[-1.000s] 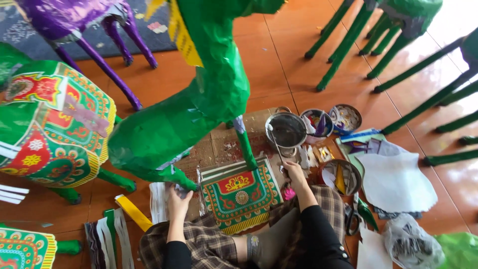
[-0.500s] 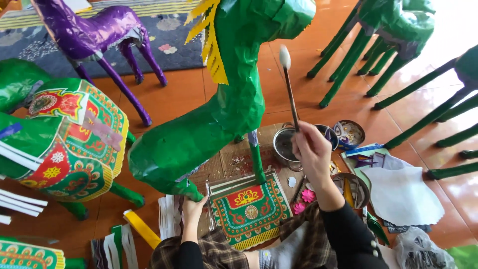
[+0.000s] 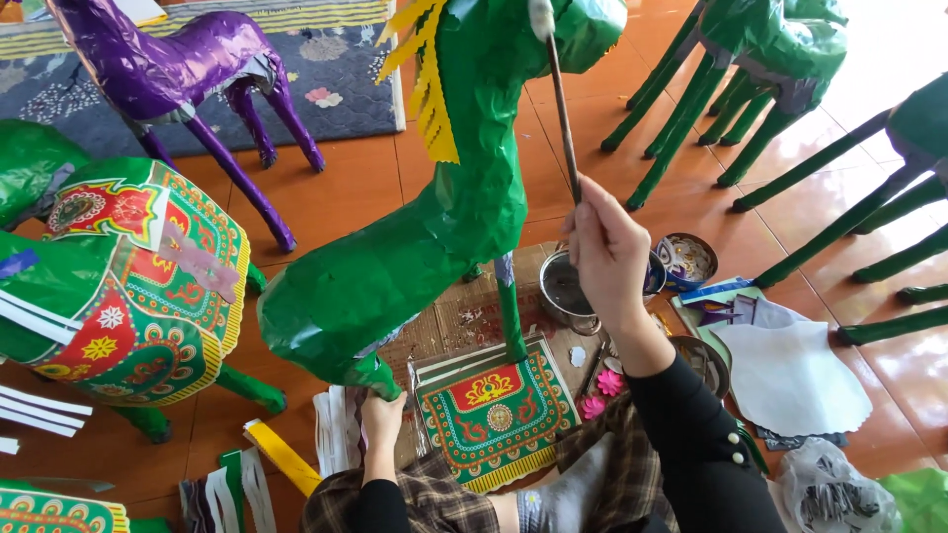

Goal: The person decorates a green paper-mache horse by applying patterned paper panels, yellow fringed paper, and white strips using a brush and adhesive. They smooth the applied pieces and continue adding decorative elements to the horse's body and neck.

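A green paper horse [image 3: 434, 227] with a yellow fringed mane stands in front of me on cardboard. My right hand [image 3: 604, 249] is raised and grips a thin brush [image 3: 560, 94] by its handle, its pale tip up against the horse's head. My left hand [image 3: 381, 419] is closed around the horse's rear leg near the floor. A green and red patterned saddle cloth [image 3: 494, 407] lies flat between my knees.
A metal pot [image 3: 565, 288] and small bowls [image 3: 686, 259] sit right of the horse. A decorated green horse [image 3: 128, 286] stands at left, a purple one [image 3: 168, 59] behind it, more green legs [image 3: 750, 118] at right. Paper strips [image 3: 276, 459] and white sheets [image 3: 790, 375] lie around.
My right hand rose from the pot with the brush and carried its tip up to the horse's head. My left hand moved from the cloth to the horse's rear leg.
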